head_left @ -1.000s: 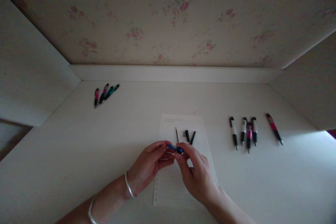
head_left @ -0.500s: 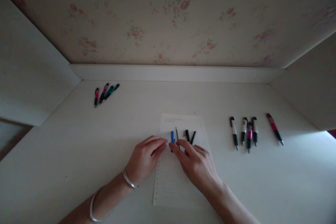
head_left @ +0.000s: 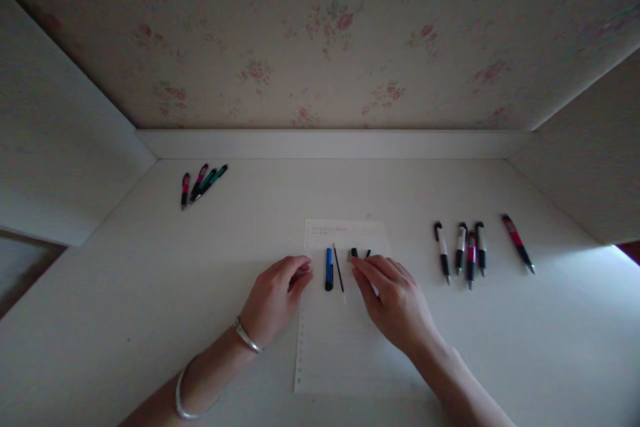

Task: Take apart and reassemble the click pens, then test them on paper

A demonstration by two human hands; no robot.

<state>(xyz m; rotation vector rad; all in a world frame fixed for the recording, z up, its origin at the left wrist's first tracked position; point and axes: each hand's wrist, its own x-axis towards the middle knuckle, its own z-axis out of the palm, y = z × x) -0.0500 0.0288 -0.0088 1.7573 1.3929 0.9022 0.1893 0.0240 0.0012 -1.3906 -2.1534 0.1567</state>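
Note:
On a ruled sheet of paper lie the parts of a pen. The blue pen barrel piece with a dark lower end lies beside a thin dark ink refill. At the sheet's left edge my left hand is closed, thumb and fingertips drawn together; whatever they hold is too small to make out. My right hand covers the lower part of a short black pen piece, its thumb and forefinger tips close together there. Another black piece shows only its top end behind the fingers.
Several pens with pink, purple and teal barrels lie at the back left. To the right are white-and-black pens, a pink-and-black pen among them, and a separate red-and-black pen. White panels and a floral wall bound the desk.
My right hand has moved right, from the refill and blue piece to the black pieces, uncovering the refill. The left hand has drawn slightly left.

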